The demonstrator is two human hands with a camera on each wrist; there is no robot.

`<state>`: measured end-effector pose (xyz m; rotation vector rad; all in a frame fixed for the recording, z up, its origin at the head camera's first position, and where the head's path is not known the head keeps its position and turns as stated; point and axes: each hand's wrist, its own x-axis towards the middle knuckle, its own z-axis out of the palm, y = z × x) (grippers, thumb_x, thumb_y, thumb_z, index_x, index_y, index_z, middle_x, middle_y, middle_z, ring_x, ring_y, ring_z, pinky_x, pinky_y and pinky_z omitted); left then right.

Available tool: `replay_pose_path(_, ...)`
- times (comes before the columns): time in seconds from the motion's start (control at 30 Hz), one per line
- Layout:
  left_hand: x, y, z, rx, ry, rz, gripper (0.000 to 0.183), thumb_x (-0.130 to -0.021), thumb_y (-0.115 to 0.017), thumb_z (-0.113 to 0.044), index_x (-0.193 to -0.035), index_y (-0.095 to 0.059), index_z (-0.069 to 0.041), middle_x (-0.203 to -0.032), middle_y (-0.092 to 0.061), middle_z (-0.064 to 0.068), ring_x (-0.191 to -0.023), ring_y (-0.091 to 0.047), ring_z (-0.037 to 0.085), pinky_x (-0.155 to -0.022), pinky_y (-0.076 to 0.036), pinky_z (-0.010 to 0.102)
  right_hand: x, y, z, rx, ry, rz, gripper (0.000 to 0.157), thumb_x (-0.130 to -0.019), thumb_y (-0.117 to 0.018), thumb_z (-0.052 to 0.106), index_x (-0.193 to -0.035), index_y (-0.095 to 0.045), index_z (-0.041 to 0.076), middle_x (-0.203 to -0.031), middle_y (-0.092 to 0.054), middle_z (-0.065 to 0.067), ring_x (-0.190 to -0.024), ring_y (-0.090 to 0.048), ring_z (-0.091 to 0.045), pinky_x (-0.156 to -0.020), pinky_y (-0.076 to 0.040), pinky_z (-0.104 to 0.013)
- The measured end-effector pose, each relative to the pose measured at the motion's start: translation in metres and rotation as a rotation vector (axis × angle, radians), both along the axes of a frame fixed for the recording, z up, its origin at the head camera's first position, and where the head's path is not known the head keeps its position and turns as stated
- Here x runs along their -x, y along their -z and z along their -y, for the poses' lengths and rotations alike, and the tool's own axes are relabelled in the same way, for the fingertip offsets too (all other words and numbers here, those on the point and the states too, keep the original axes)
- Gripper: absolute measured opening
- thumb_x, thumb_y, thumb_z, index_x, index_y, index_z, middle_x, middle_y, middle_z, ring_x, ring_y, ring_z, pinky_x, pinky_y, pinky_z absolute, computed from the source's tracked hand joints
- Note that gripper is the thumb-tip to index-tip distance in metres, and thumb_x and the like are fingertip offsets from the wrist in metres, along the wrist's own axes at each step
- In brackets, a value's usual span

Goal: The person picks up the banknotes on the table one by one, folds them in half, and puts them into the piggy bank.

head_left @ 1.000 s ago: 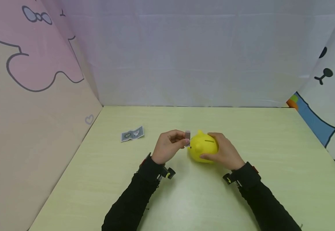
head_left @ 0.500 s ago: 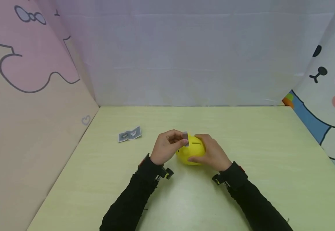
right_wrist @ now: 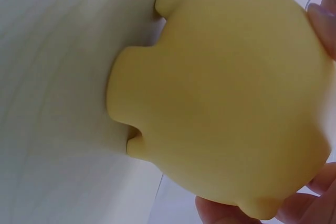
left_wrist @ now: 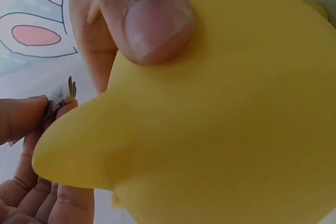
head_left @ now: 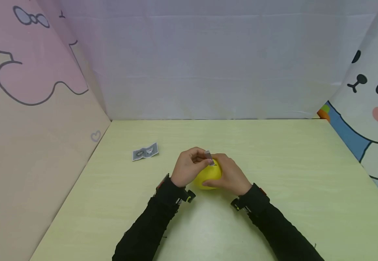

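Observation:
My left hand [head_left: 189, 166] pinches a folded banknote [head_left: 209, 157] between thumb and fingers. The note leans over the top of a round yellow piggy bank [head_left: 206, 176], close to its dark slot. Whether its lower end is inside the slot cannot be seen. From the right side, my right hand [head_left: 232, 175] grips the piggy bank, thumb toward me and fingers behind. In the left wrist view, the note's folded end [left_wrist: 65, 94] shows beside the bank's pointed ear [left_wrist: 79, 142]. The right wrist view shows the bank's smooth body [right_wrist: 231, 93] and stubby feet.
A second, creased banknote [head_left: 145, 151] lies flat on the pale wooden table [head_left: 293, 174], left of the hands. A white sheet [head_left: 189, 65] hangs behind the table. Cartoon-printed cloths stand along the left and right sides.
My right hand has brought the piggy bank leftward, until its top is under the folded banknote. The note, upright earlier, now tilts. My left hand stays nearly in place.

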<state>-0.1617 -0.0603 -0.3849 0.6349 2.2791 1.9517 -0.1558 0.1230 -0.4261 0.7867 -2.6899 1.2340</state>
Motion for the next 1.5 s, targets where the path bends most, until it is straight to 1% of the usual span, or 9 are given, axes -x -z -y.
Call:
replay_pose_path(0.1,0.0004,0.0010,-0.0010,0.023,-0.001,-0.012,0.012,-0.091,-0.066,-0.001,-0.102,-0.065,0.004,-0.098,-0.069,0.023,-0.089,-0.068,0.035,-0.079,-0.057,0.027,-0.0006,0.0002,0.0010,-0.009,0.003,-0.007,0.079,-0.073,-0.087,0.036,-0.136,-0.049,0.008,-0.129,-0.057,-0.013,-0.097,-0.055,-0.020,-0.080,-0.049,-0.032)
replay_pose_path(0.23,0.0005,0.0013,-0.0025,0.098,-0.018,-0.030,0.011,-0.091,-0.067,-0.003,-0.101,-0.065,0.002,-0.098,-0.070,0.019,-0.087,-0.068,0.030,-0.078,-0.056,0.025,-0.0025,-0.0014,0.0017,-0.016,0.004,-0.013,0.078,-0.073,-0.088,0.034,-0.135,-0.049,0.008,-0.125,-0.058,-0.012,-0.094,-0.054,-0.019,-0.078,-0.047,-0.031)
replay_pose_path(0.37,0.0002,0.0000,-0.0035,0.180,-0.046,-0.080,0.012,-0.092,-0.067,-0.006,-0.102,-0.066,0.000,-0.099,-0.070,0.015,-0.085,-0.068,0.025,-0.079,-0.056,0.024,-0.0034,-0.0018,0.0020,-0.023,0.006,-0.022,0.077,-0.072,-0.088,0.033,-0.134,-0.049,0.007,-0.122,-0.059,-0.011,-0.091,-0.052,-0.018,-0.076,-0.047,-0.031)
replay_pose_path(0.47,0.0005,0.0001,-0.0036,0.222,-0.063,-0.120,0.012,-0.093,-0.066,-0.007,-0.103,-0.066,-0.001,-0.098,-0.070,0.014,-0.084,-0.068,0.023,-0.078,-0.056,0.025,-0.0035,-0.0013,0.0022,-0.026,0.006,-0.023,0.078,-0.072,-0.088,0.034,-0.135,-0.049,0.007,-0.123,-0.058,-0.011,-0.092,-0.052,-0.018,-0.077,-0.047,-0.031)
replay_pose_path(0.53,0.0010,0.0011,-0.0036,0.242,-0.070,-0.132,0.012,-0.093,-0.066,-0.007,-0.103,-0.066,-0.001,-0.098,-0.070,0.013,-0.083,-0.067,0.022,-0.078,-0.056,0.024,-0.0039,-0.0015,0.0024,-0.023,0.004,-0.018,0.079,-0.073,-0.088,0.033,-0.135,-0.048,0.006,-0.123,-0.058,-0.012,-0.092,-0.053,-0.019,-0.077,-0.048,-0.031)
replay_pose_path(0.93,0.0008,0.0040,-0.0057,0.305,-0.115,-0.198,0.009,-0.092,-0.067,-0.006,-0.101,-0.068,-0.003,-0.096,-0.072,0.010,-0.082,-0.066,0.019,-0.076,-0.055,0.022,-0.0037,-0.0007,0.0018,-0.024,-0.001,-0.015,0.080,-0.072,-0.088,0.032,-0.136,-0.047,0.006,-0.126,-0.057,-0.012,-0.093,-0.052,-0.020,-0.077,-0.048,-0.031)
replay_pose_path(1.13,-0.0006,0.0046,-0.0059,0.340,-0.119,-0.250,0.008,-0.092,-0.067,-0.005,-0.100,-0.068,-0.004,-0.094,-0.071,0.009,-0.082,-0.064,0.018,-0.076,-0.054,0.023,-0.0026,0.0009,0.0017,-0.024,0.000,-0.016,0.078,-0.073,-0.088,0.033,-0.133,-0.048,0.005,-0.123,-0.057,-0.012,-0.091,-0.051,-0.019,-0.076,-0.048,-0.030)
replay_pose_path(1.3,-0.0012,0.0060,-0.0050,0.371,-0.123,-0.287,0.007,-0.091,-0.067,-0.005,-0.098,-0.068,-0.003,-0.092,-0.071,0.009,-0.082,-0.064,0.018,-0.075,-0.055,0.024,-0.0034,0.0004,0.0018,-0.020,0.000,-0.018,0.076,-0.073,-0.088,0.033,-0.132,-0.049,0.006,-0.123,-0.057,-0.011,-0.092,-0.051,-0.019,-0.077,-0.047,-0.031)
replay_pose_path(1.5,-0.0026,0.0057,-0.0040,0.386,-0.125,-0.294,0.006,-0.090,-0.068,-0.003,-0.096,-0.069,-0.003,-0.091,-0.071,0.009,-0.081,-0.064,0.018,-0.075,-0.055,0.024,-0.0027,0.0022,0.0012,-0.014,-0.003,-0.029,0.074,-0.073,-0.088,0.032,-0.132,-0.050,0.006,-0.126,-0.057,-0.012,-0.095,-0.052,-0.020,-0.078,-0.047,-0.032)
